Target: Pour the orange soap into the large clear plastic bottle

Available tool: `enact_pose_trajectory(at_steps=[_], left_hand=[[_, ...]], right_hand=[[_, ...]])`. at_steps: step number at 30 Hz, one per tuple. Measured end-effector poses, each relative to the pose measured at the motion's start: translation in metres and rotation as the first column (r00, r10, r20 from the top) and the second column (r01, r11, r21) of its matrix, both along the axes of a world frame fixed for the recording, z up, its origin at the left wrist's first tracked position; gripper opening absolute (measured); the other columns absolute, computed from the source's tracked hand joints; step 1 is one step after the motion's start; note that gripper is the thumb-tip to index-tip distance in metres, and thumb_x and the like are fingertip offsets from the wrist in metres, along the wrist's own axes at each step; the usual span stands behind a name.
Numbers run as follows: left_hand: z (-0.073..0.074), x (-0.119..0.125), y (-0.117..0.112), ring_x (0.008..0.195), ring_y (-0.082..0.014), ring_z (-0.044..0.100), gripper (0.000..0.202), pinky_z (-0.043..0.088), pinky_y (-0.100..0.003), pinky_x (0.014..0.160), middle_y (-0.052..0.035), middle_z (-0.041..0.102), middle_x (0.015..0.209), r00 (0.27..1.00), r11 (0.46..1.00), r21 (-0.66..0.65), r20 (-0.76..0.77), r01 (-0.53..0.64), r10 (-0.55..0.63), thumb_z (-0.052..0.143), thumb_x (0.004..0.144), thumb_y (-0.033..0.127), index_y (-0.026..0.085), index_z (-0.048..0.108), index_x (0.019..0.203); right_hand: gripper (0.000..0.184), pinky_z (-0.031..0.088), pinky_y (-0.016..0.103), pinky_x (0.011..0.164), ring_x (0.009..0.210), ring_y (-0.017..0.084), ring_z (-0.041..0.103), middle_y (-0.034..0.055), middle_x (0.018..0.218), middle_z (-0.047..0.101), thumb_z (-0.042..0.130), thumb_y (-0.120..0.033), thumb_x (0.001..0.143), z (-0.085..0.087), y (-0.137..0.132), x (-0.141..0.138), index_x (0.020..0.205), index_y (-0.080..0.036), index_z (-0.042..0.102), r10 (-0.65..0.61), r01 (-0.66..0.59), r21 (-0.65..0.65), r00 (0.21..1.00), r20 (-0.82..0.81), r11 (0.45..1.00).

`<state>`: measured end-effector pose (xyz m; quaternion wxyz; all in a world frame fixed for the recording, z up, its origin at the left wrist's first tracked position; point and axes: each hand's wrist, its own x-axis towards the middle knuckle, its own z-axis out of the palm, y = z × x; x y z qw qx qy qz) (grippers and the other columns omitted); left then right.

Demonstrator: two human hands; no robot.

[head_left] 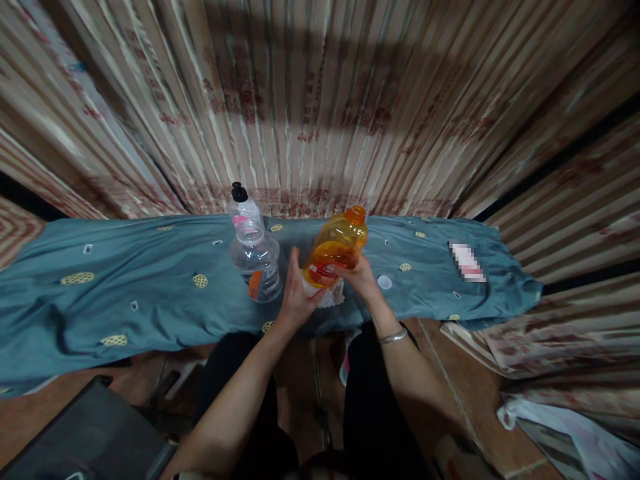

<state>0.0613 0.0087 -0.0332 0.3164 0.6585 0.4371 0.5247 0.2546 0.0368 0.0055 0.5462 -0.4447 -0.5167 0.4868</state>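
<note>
Left hand (299, 300) is cupping the orange bottle (333, 248) low; right hand (361, 275) is clasping higher; its neck is pointing far right.

Centre-left: clear bottle (257, 257) and black-capped bottle (239, 194) obstruct; narrow gap between clear bottle and left hand (299, 293). Far left: open lane over teal cloth (155, 280). Right of centre: passable above flat white disc (385, 282). Upper frame: curtain (310, 100) bounds reach.

1 head-worn camera looks forward and down from nearby (curtain (320, 100) ahead, legs (370, 400) below).
</note>
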Motion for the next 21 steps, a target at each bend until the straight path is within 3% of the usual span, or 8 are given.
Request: enact_pose_trajectory(at_steps=[2, 6, 9, 12, 15, 17, 19, 21], left_hand=[[0.001, -0.001, -0.02, 0.169, -0.0423, 0.041, 0.113, 0.032, -0.064, 0.137, -0.0255, 0.042, 0.18, 1.0, 1.0, 0.0, -0.021, -0.016, 0.016, 0.091, 0.084, 0.041, 0.024, 0.027, 0.176], [0.009, -0.012, -0.065, 0.155, -0.0391, 0.058, 0.084, 0.042, -0.061, 0.131, -0.0169, 0.063, 0.163, 0.998, 0.998, -0.017, -0.038, -0.059, 0.058, 0.089, 0.086, 0.039, 0.028, 0.052, 0.161], [0.015, -0.034, -0.094, 0.137, -0.0365, 0.071, 0.056, 0.053, -0.058, 0.122, -0.0123, 0.074, 0.14, 0.988, 0.987, -0.054, -0.019, -0.154, 0.153, 0.085, 0.09, 0.043, 0.03, 0.067, 0.142], [0.014, -0.064, -0.106, 0.13, -0.0351, 0.073, 0.048, 0.053, -0.058, 0.121, -0.0091, 0.075, 0.13, 0.959, 0.955, -0.094, 0.016, -0.281, 0.284, 0.086, 0.089, 0.048, 0.032, 0.071, 0.13], [0.007, -0.086, -0.094, 0.148, -0.0377, 0.062, 0.082, 0.044, -0.061, 0.129, -0.0138, 0.066, 0.154, 0.908, 0.906, -0.125, 0.068, -0.403, 0.413, 0.094, 0.082, 0.051, 0.031, 0.057, 0.153], [0.002, -0.093, -0.074, 0.16, -0.0446, 0.049, 0.102, 0.04, -0.068, 0.13, -0.0194, 0.053, 0.17, 0.881, 0.88, -0.153, 0.084, -0.45, 0.465, 0.097, 0.08, 0.051, 0.027, 0.047, 0.165], [0.0, -0.093, -0.051, 0.159, -0.046, 0.049, 0.078, 0.042, -0.075, 0.126, -0.0176, 0.048, 0.176, 0.861, 0.858, -0.179, 0.089, -0.48, 0.501, 0.085, 0.096, 0.048, 0.027, 0.053, 0.164], [0.0, -0.09, -0.029, 0.151, -0.042, 0.057, 0.064, 0.05, -0.071, 0.121, -0.016, 0.053, 0.172, 0.85, 0.85, -0.18, 0.102, -0.496, 0.517, 0.08, 0.101, 0.045, 0.026, 0.06, 0.159]], right_hand=[[0.08, 0.062, 0.06, 0.119, 0.123, 0.036, 0.082, 0.0093, 0.125, 0.087, 0.109, -0.06, 0.056, -0.002, -0.003, 0.004, 0.119, -0.027, 0.07, -0.051, 0.051, -0.004, 0.999, 0.003, 0.999], [0.082, 0.06, 0.062, 0.121, 0.125, 0.037, 0.081, 0.013, 0.13, 0.084, 0.108, -0.06, 0.058, -0.005, -0.011, 0.004, 0.121, -0.024, 0.068, -0.095, 0.095, -0.004, 0.995, 0.028, 0.995], [0.084, 0.06, 0.06, 0.12, 0.128, 0.037, 0.08, 0.0141, 0.131, 0.083, 0.107, -0.06, 0.06, -0.007, -0.015, -0.006, 0.125, -0.023, 0.067, -0.113, 0.112, 0.016, 0.984, 0.136, 0.994], [0.083, 0.062, 0.056, 0.117, 0.128, 0.036, 0.08, 0.0123, 0.129, 0.084, 0.106, -0.06, 0.062, -0.012, -0.018, -0.018, 0.126, -0.025, 0.066, -0.141, 0.137, 0.033, 0.953, 0.269, 0.99], [0.078, 0.065, 0.054, 0.112, 0.125, 0.037, 0.081, 0.0112, 0.125, 0.085, 0.105, -0.058, 0.067, -0.016, -0.02, -0.027, 0.126, -0.026, 0.065, -0.18, 0.175, 0.047, 0.924, 0.338, 0.984], [0.076, 0.066, 0.054, 0.11, 0.123, 0.038, 0.082, 0.0124, 0.123, 0.086, 0.104, -0.058, 0.068, -0.017, -0.022, -0.029, 0.126, -0.026, 0.065, -0.204, 0.196, 0.059, 0.91, 0.362, 0.979], [0.077, 0.066, 0.056, 0.11, 0.124, 0.04, 0.082, 0.0136, 0.123, 0.086, 0.102, -0.059, 0.069, -0.016, -0.025, -0.028, 0.128, -0.025, 0.065, -0.201, 0.194, 0.057, 0.901, 0.384, 0.979], [0.08, 0.065, 0.059, 0.11, 0.126, 0.042, 0.081, 0.0152, 0.127, 0.085, 0.1, -0.061, 0.071, -0.013, -0.027, -0.027, 0.132, -0.024, 0.064, -0.174, 0.172, 0.041, 0.898, 0.405, 0.984]])
